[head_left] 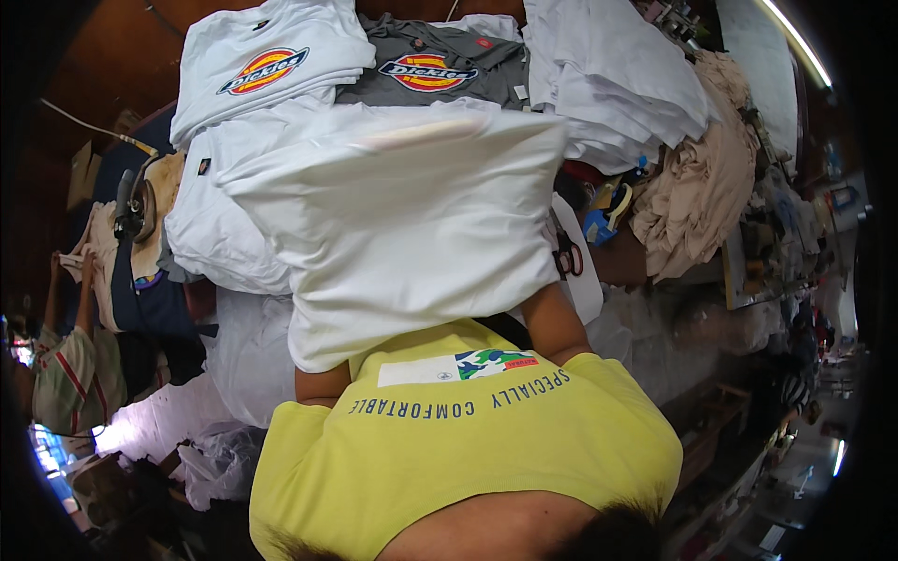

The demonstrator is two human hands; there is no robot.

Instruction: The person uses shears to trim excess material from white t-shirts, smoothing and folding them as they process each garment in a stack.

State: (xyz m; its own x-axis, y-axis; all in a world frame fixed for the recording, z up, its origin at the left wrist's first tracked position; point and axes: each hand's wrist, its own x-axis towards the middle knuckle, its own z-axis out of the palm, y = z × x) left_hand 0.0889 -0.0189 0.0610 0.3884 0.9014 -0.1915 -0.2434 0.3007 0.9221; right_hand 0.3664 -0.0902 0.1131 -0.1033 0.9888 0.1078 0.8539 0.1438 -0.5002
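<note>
A white T-shirt (421,215) is spread wide in front of my chest, its fabric stretched and slightly blurred by motion. My left forearm (321,385) and my right forearm (554,325) both run up under it. The cloth covers both hands, so their fingers and grip do not show. Just beyond lie a stack of folded white T-shirts with a printed logo (267,79), a grey T-shirt with the same logo (430,70) and more white T-shirts (210,220) at the left.
White garments (617,75) and beige cloth (697,201) are heaped at the right. Near my right forearm are black-handled scissors (567,259) and a blue tape dispenser (606,217). Clear plastic bags (245,351) hang at the left. Another person (79,374) handles cloth at far left.
</note>
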